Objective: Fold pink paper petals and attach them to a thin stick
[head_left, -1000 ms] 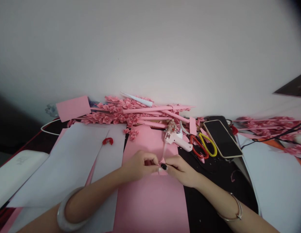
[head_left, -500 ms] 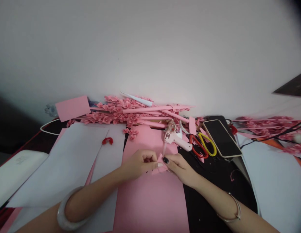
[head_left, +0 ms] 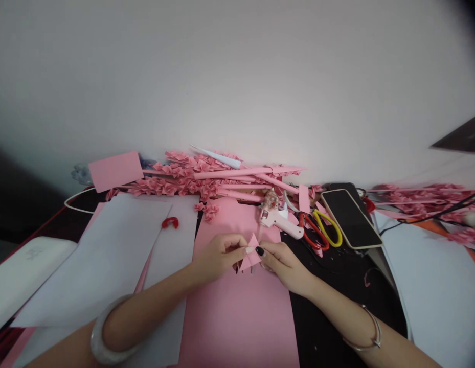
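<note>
A small folded piece of pink paper (head_left: 251, 259) is pinched between my two hands, above a large pink sheet (head_left: 239, 322). My left hand (head_left: 221, 257) grips its left side, thumb on top and fingers curled beneath. On the right edge, my right hand (head_left: 282, 263) holds it with a dark-nailed thumb in front; the other fingers are partly hidden. The folded paper has a triangular outline with a point at the top. Just beyond my hands lies a pale pink hot glue gun (head_left: 280, 220), its nozzle pointing toward me.
Behind are pink paper flowers (head_left: 176, 181) and rolled paper stems (head_left: 233, 174). Scissors with red and yellow handles (head_left: 326, 232) lie right, beside a phone (head_left: 352, 218). White sheets (head_left: 95, 255) cover the left, with a red curled piece (head_left: 170, 222) on them. More white paper (head_left: 440, 286) lies right.
The folded paper has been turned and pressed into a clearer triangle, its point now upward. My fingertips have shifted slightly along its edges; the things around have stayed put.
</note>
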Available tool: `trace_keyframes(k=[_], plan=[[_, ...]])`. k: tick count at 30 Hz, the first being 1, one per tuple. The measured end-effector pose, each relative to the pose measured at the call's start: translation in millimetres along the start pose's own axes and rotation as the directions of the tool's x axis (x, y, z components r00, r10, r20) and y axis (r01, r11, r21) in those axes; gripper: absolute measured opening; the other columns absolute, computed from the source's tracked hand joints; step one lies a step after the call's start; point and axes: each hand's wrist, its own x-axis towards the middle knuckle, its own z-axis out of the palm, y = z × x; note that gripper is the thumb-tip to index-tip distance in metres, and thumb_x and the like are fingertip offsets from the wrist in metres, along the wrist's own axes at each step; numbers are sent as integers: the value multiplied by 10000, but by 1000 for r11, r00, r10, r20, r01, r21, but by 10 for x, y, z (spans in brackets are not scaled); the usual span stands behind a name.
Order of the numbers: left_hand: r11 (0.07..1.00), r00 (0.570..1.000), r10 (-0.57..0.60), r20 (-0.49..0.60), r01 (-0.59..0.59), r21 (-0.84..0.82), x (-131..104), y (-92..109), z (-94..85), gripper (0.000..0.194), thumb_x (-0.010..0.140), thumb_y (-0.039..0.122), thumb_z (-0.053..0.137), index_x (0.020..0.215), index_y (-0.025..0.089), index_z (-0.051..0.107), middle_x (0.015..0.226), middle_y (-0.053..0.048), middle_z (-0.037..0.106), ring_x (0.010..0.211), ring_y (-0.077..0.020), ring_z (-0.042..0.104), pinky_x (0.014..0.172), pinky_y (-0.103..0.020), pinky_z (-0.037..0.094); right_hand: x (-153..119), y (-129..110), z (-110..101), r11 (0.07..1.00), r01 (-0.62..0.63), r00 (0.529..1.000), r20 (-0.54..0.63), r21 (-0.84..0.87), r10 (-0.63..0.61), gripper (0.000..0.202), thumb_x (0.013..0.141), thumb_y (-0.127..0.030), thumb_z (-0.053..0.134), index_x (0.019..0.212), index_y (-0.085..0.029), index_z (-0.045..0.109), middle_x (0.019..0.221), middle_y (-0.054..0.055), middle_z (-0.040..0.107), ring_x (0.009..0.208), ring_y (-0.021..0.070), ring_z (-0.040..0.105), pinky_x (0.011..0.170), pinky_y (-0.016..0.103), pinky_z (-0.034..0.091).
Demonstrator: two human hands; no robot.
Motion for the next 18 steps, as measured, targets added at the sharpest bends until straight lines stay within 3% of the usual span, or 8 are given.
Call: trace_keyframes(k=[4, 10, 15, 18], plan=[[1000, 1000, 14, -23, -14, 13, -11, 8, 1, 289, 846, 342, 507, 631, 150, 492, 550, 28, 508, 517, -88, 488, 521, -204, 372, -4, 6, 3, 1000, 1, 1000, 3, 5, -1, 402, 937, -441, 337, 632, -181, 367, 528, -57, 335, 458, 72, 283, 441, 220, 237], [986, 997, -68, 40, 73, -151, -10, 43, 15, 329, 844, 432, 489, 675, 150, 491, 534, 14, 548, 474, -113, 555, 515, -249, 471, -6, 13, 3, 998, 34, 999, -13, -48, -35, 392, 952, -408, 310, 643, -180, 388, 535, -44, 388, 466, 82, 339, 463, 219, 280], [923, 977, -182, 108, 208, -324, 2, -7, 3, 375, 857, 533, 408, 801, 166, 457, 625, -27, 635, 478, -153, 627, 486, -274, 499, -14, 22, 1, 960, 110, 981, -126, -259, -146, 356, 954, -302, 326, 637, -179, 432, 531, -35, 415, 465, 89, 384, 479, 221, 323], [875, 962, -220, 163, 269, -402, 10, -10, 0, 359, 851, 552, 405, 848, 194, 399, 634, -34, 659, 463, -162, 630, 461, -270, 487, -11, 43, -12, 878, 195, 957, -111, -438, -268, 299, 940, -240, 344, 694, -179, 504, 579, -4, 479, 523, 116, 437, 519, 237, 377]])
